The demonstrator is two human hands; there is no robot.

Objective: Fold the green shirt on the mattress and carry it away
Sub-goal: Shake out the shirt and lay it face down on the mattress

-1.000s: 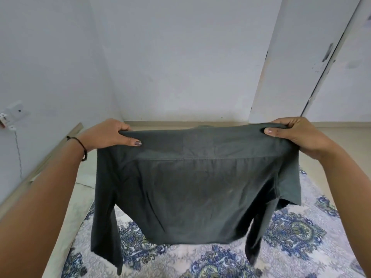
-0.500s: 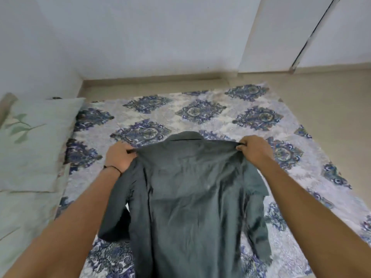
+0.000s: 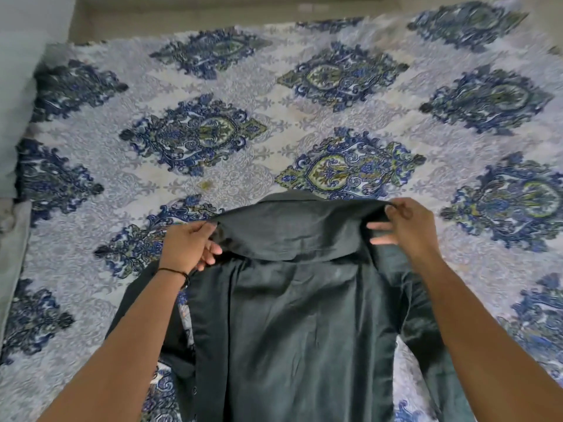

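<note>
The dark green shirt [image 3: 292,324] lies back-up on the patterned mattress [image 3: 243,86], its collar pointing away from me and its lower part running out of the frame's bottom. My left hand [image 3: 189,245] pinches the left shoulder seam of the shirt. My right hand [image 3: 405,226] pinches the right shoulder, lifting the top edge slightly so that it bulges. Both sleeves hang down beside the body and lie partly under my forearms.
The mattress cover has blue and green medallions on a pale ground. A pale green pillow [image 3: 15,123] sits at the left edge. A strip of beige floor [image 3: 182,10] shows beyond the mattress's far edge.
One second ago I held the shirt up in the air before the wall. It has come down onto the mattress, and my view has tilted down and moved closer.
</note>
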